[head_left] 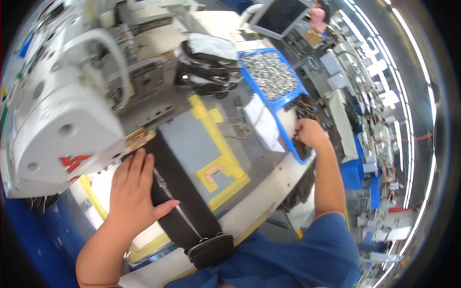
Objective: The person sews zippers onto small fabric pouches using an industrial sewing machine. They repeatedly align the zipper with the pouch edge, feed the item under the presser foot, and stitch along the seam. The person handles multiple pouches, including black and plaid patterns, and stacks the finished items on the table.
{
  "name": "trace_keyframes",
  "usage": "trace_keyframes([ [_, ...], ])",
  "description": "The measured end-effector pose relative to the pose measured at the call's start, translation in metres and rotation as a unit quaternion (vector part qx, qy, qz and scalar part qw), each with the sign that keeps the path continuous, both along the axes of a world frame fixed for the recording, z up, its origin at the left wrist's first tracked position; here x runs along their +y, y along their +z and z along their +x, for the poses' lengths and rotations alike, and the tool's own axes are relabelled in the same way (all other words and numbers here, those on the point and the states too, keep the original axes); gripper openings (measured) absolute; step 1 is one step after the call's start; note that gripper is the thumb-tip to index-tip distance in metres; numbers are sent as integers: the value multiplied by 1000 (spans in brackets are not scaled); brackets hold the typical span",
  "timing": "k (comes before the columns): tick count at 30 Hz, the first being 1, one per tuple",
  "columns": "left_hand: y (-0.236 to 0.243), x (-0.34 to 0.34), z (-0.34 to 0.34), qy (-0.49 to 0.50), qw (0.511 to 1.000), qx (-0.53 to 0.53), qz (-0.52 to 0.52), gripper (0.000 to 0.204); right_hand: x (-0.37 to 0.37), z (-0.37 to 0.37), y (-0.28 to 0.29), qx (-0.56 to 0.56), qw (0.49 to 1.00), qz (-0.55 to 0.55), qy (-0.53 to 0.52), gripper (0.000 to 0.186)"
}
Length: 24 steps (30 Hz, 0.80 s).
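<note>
My left hand [130,194] lies flat with its fingers stretched out on a long black fabric piece [194,199] beside the sewing machine head. A silver zipper [182,215] runs down the middle of this piece, and its near end folds over at the table edge, close to my body. Off to the right, my right hand [312,133] is over the near compartment of a blue tray [283,132]. Its fingers are pinched together among small dark pieces [306,108]; what they hold is too small to make out.
The white sewing machine [67,120] stands at the left. Small silver pieces [271,74] fill the tray's far compartment. Stacked black fabric pieces [207,67] sit at the back. White paper [263,122] lies by the tray, and yellow tape [223,165] edges a grey panel. A monitor [280,17] stands beyond.
</note>
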<state>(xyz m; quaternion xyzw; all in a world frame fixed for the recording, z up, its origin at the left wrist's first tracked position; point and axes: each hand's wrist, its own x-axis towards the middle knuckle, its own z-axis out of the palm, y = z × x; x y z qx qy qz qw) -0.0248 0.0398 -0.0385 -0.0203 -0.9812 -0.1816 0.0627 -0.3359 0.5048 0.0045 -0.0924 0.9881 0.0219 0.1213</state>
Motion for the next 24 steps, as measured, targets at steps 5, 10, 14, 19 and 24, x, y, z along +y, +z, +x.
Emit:
trace_keyframes([
  [5, 2, -4, 0, -13, 999, 26, -16, 108, -2, -4, -5, 0, 1000, 4, 5, 27],
  [10, -4, -2, 5, -40, 995, 75, -46, 90, -73, 18, 25, 93, 977, -186, 52, 15],
  [14, -4, -1, 12, -46, 993, 84, -65, 82, -199, 76, 42, 22, 889, -396, 227, 14],
  [19, -4, -1, 8, -60, 992, 83, -67, 78, -302, 118, 10, 62, 767, -328, 548, 22],
  [24, -2, 2, 9, -77, 989, 105, -73, 69, -323, 120, -35, 143, 695, -281, 646, 41],
])
